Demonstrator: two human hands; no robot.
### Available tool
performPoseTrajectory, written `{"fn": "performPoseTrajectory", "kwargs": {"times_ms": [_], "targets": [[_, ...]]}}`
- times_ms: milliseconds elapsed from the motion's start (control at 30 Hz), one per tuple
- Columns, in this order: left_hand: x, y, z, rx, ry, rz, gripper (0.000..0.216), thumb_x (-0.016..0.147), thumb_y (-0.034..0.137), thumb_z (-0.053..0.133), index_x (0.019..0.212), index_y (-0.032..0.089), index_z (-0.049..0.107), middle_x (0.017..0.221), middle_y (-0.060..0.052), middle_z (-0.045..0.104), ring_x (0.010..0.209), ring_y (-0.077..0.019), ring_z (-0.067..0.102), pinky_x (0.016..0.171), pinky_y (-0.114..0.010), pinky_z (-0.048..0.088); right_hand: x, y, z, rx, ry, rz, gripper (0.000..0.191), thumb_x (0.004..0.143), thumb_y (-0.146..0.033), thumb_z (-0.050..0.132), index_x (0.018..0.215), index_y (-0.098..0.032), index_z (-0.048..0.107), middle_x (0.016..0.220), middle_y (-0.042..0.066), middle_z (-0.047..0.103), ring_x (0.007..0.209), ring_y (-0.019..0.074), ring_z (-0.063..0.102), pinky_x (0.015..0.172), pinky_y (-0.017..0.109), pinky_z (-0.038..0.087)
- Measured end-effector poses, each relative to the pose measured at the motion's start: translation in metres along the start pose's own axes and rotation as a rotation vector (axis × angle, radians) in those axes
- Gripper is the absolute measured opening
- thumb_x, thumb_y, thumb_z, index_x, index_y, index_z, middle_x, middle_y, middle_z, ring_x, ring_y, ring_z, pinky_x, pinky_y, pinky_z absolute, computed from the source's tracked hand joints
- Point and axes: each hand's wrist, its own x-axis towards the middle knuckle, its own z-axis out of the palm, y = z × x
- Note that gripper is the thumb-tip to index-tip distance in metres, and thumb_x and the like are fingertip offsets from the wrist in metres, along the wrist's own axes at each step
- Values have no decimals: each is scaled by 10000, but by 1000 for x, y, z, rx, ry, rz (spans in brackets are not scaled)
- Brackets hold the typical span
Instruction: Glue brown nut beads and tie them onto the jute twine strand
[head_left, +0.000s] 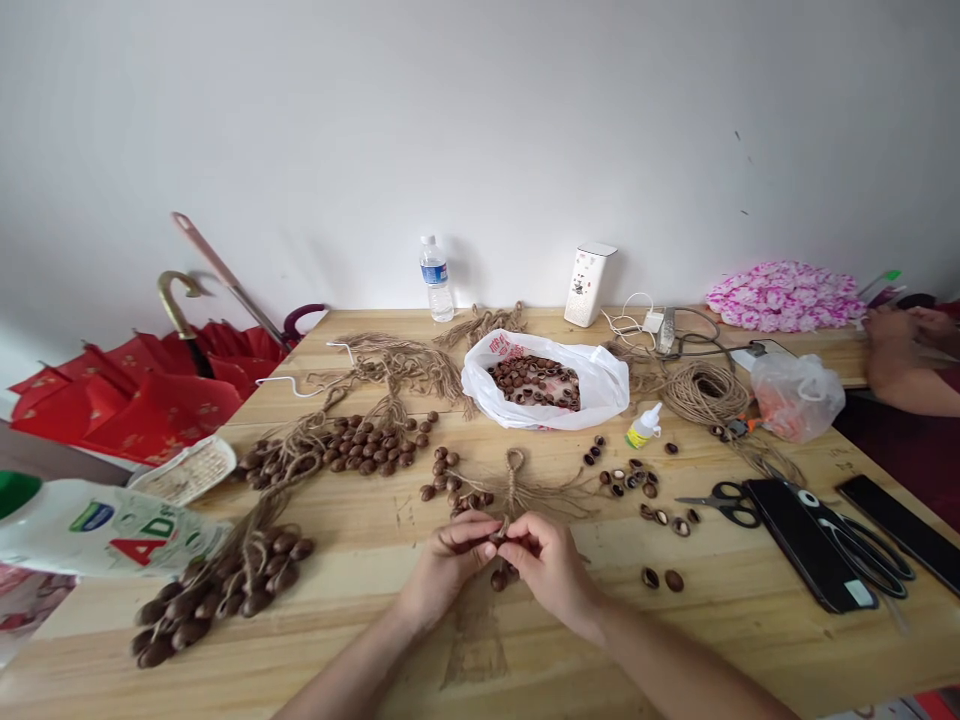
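My left hand [452, 562] and my right hand [553, 568] meet fingertip to fingertip at the near middle of the table. Both pinch a strand of jute twine, and the exact spot is partly hidden by the fingers. It belongs to a knotted twine bundle [514, 482] with a loop at its top and loose strands spread to both sides. Brown round nut shells [499, 580] show just below my fingers. More shells [442, 470] lie to the left of the bundle. Halved shells [634, 478] and a small glue bottle [643, 428] are to its right.
A white plastic bag [546, 412] holds many shells. Shell strings [225, 590] lie left, beside a large white bottle [112, 525]. At right are a twine coil [705, 392], small scissors [724, 503], large scissors [862, 550] and phones [799, 540]. Another person's hands [904, 340] are far right.
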Motion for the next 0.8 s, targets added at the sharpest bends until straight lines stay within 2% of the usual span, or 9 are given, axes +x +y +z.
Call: {"fn": "performPoseTrajectory", "kwargs": {"times_ms": [167,467,667,800], "targets": [[-1,-1,0,35,9,23,146,619,220,753,765,218,758,827,-39,627,729,-165,596,664,-290,499,2,1,-3,-199,48,-121,114,767,-185,617,664,-167,572,624,-7,574,571,116,521,508,200,410],[1,1,0,55,65,-19,137,604,241,765,733,196,755,822,-44,668,744,-172,598,699,-276,482,3,-4,-2,-214,73,-186,131,780,-169,594,651,-174,569,610,-9,568,570,118,522,528,208,412],[0,1,-3,-167,-99,-173,202,698,291,699,855,166,721,654,-46,675,580,-181,595,588,-342,482,-2,-1,-3,-185,-11,-174,82,827,-227,577,764,-177,587,710,17,612,636,132,576,579,226,466],[1,3,-6,-314,-75,-247,206,659,245,740,841,153,714,724,-60,698,609,-161,605,619,-313,477,-3,-1,-4,-193,-28,-247,55,831,-193,566,863,-175,606,741,24,603,655,130,568,598,227,470]]}}
